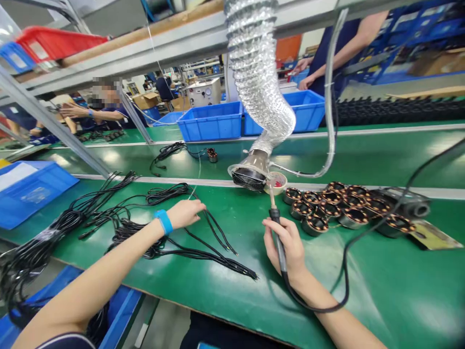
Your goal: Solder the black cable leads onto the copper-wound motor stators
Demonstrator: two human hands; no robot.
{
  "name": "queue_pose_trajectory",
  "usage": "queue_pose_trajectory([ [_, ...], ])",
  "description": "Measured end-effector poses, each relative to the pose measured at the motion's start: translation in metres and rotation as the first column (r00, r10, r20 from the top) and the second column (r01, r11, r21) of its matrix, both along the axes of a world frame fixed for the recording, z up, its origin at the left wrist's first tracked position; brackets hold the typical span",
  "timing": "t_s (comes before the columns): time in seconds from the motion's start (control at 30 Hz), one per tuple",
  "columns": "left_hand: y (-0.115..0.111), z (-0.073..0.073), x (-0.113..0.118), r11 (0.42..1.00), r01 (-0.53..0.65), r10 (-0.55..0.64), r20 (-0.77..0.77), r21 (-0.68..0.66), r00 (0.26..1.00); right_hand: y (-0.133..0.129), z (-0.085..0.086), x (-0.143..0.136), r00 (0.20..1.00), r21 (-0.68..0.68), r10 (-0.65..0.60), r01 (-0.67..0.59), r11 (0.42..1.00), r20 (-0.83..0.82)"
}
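Observation:
My right hand (293, 249) is wrapped round the grey handle of a soldering iron (279, 242); its tip points up beside a small round tub (276, 183) with something red inside. My left hand (187, 213), below a blue wristband (164, 222), is closed over the black cables. A thin pale strand, which looks like solder wire (193, 190), runs down to its fingers; the fingertips are partly hidden. Black cables (225, 261) lie under and beside this hand, their bare ends pointing right. Several motor stators with copper windings (330, 206) stand grouped right of the iron.
A foil exhaust duct (259, 63) hangs above the bench, its black-grilled mouth (250, 177) near the iron's tip. Blue bins (210, 121) line the back; another blue bin (36, 194) is at left. The iron's cord loops across the right. Co-workers are beyond the bench.

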State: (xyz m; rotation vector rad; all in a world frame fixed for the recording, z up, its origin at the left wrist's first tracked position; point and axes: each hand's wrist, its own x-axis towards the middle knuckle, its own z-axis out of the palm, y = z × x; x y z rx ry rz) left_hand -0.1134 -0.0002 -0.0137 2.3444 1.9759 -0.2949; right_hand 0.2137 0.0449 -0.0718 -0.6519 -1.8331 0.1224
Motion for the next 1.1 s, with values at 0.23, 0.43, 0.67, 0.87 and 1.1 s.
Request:
queue_pose_trajectory([
  [0.23, 0.002, -0.033, 0.071, 0.958, 0.286, -0.285, 0.206, 0.026, 0.936, 0.005, 0.011, 0.006, 0.991, 0.006, -0.128, 0.128, 0.992, -0.031],
  [0.43, 0.015, -0.039, 0.089, 0.948, 0.27, -0.301, 0.195, 0.171, 0.933, 0.016, 0.026, 0.034, 0.939, -0.003, -0.341, 0.341, 0.94, -0.045],
  [0.67, 0.025, -0.047, 0.1, 0.953, 0.241, -0.291, 0.328, 0.185, 0.898, 0.018, 0.008, 0.072, 0.882, -0.072, -0.423, 0.445, 0.892, 0.207],
  [0.87, 0.026, -0.04, 0.097, 0.972, 0.062, -0.181, 0.56, 0.225, 0.808, 0.027, -0.012, 0.077, 0.836, -0.077, -0.4, 0.459, 0.885, 0.376],
  [1.1, 0.03, -0.032, 0.087, 0.972, -0.131, -0.033, 0.661, 0.196, 0.749, 0.007, -0.015, 0.07, 0.895, -0.196, -0.317, 0.388, 0.901, 0.314],
])
